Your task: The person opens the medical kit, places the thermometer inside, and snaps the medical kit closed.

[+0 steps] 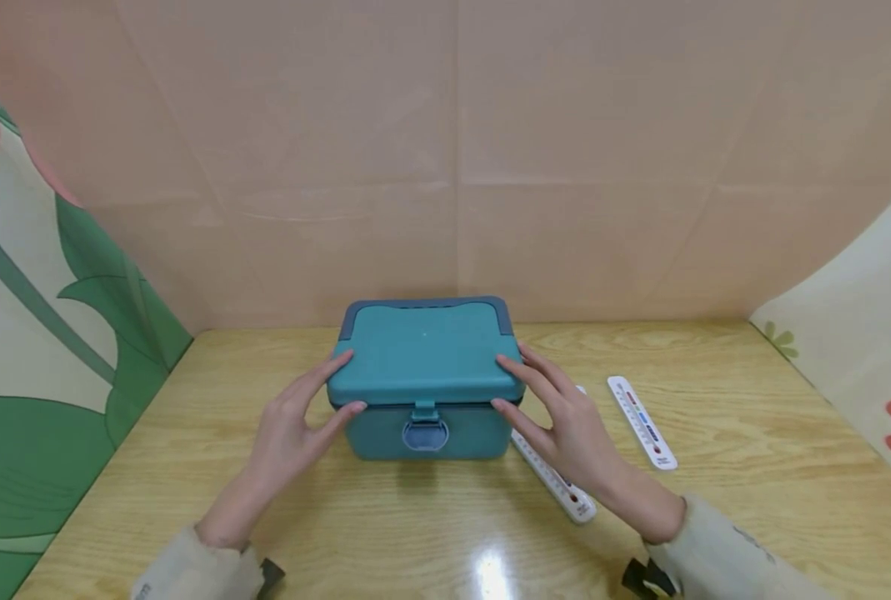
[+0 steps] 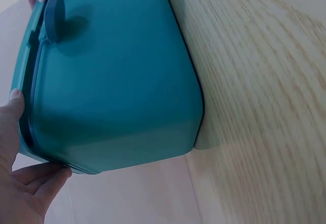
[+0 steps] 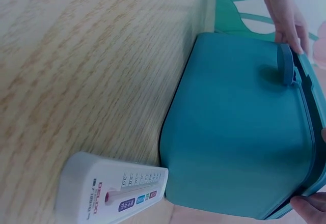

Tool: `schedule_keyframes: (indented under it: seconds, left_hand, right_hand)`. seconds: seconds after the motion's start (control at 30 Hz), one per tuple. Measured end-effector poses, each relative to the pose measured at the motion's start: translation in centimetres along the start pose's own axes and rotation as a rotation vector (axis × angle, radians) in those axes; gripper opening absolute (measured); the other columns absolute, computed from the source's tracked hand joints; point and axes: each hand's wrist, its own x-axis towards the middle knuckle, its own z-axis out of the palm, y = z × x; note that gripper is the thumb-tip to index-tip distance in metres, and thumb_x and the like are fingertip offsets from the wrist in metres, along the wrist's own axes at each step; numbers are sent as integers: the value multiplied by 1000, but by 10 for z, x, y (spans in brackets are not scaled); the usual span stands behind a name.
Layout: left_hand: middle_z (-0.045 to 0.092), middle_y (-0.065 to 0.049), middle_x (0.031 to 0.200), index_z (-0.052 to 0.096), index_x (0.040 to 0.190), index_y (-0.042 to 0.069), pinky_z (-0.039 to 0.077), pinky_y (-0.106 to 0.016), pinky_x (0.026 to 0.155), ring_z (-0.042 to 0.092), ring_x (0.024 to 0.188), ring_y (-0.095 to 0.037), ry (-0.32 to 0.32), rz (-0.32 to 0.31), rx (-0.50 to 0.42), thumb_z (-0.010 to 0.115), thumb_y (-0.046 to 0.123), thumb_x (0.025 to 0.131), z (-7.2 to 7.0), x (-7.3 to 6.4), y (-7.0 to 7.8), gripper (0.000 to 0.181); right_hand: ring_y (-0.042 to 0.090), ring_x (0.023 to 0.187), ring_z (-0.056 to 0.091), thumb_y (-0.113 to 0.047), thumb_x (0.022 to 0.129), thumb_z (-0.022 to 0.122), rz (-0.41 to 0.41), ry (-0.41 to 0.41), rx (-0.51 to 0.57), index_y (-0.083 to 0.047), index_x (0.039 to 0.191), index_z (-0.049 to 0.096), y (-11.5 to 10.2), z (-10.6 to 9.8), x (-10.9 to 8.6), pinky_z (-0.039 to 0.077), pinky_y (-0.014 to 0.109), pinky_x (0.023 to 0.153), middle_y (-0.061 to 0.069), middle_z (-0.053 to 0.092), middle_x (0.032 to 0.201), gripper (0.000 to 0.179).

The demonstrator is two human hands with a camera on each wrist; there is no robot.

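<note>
A teal plastic box (image 1: 463, 437) stands on the table with its lid (image 1: 424, 358) on top. A dark line runs between lid and body. My left hand (image 1: 283, 429) holds the lid's left front corner, thumb on the front edge (image 2: 16, 104) and fingers at the side rim. My right hand (image 1: 568, 421) holds the opposite corner likewise, thumb at the front and fingers on the side and top. The round front latch (image 1: 426, 434) sticks out from the box in both wrist views. Beneath my right hand, a white thermometer (image 3: 114, 191) lies against the box.
A second white thermometer (image 1: 643, 423) lies farther right on the wooden table (image 1: 723, 508). Behind the table rises a pinkish-beige covering (image 1: 445, 167). Flower-patterned panels (image 1: 32, 467) flank both sides.
</note>
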Motion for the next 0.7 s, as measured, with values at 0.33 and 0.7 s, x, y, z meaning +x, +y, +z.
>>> schedule_keyframes:
  seconds: [0.33,0.7]
  left_hand:
    - [60,-15,131,52,139,17,53,-50,91,60,116,-34,7,30,20,81,17,76,-2,3,-2,70]
    - [61,-14,130,50,140,19,53,-50,92,61,116,-32,7,5,18,79,20,79,-5,7,-2,68]
  right_hand:
    - [36,110,63,-18,86,73,-16,20,0,-11,135,55,0,0,5,58,47,79,20,52,136,53]
    - [35,108,63,-21,87,72,-12,39,-2,-12,135,55,1,0,10,59,47,78,20,54,135,52]
